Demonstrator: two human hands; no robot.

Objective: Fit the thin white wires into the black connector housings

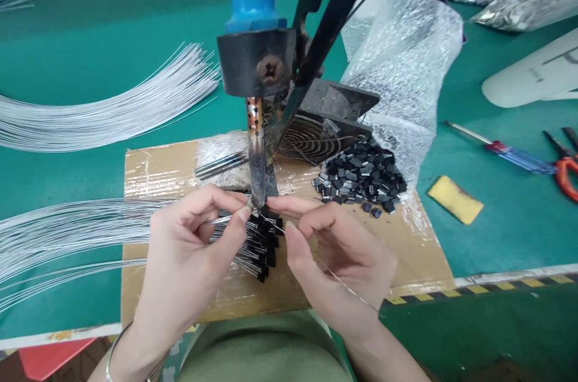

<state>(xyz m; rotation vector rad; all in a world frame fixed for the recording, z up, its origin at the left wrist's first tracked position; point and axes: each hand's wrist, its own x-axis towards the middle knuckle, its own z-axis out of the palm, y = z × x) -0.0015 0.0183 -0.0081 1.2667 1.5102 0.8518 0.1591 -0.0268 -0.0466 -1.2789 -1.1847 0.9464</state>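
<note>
A soldering iron (pixel 256 153) with a blue handle hangs tip-down from a black metal stand, and its tip is between my fingertips. My left hand (pixel 189 249) is closed in a pinch on the end of a white wire (pixel 220 221), right beside the tip; its very end is hidden by the fingers. Between thumb and fingers of my right hand (pixel 338 255) runs a thin solder wire (pixel 345 287), its front end reaching the iron's tip. Beneath both hands, several white wires with black connectors (pixel 264 252) on their ends lie on a cardboard sheet (pixel 158 168).
Loose black connectors (pixel 365 174) are heaped at the cardboard's right, by a round fan grille (pixel 311 138) and bubble wrap (pixel 401 81). A white wire bundle (pixel 117 114) lies left. Right are a yellow sponge (pixel 456 199), screwdriver (pixel 519 156), red-handled pliers (pixel 566 174) and white cup (pixel 533 72).
</note>
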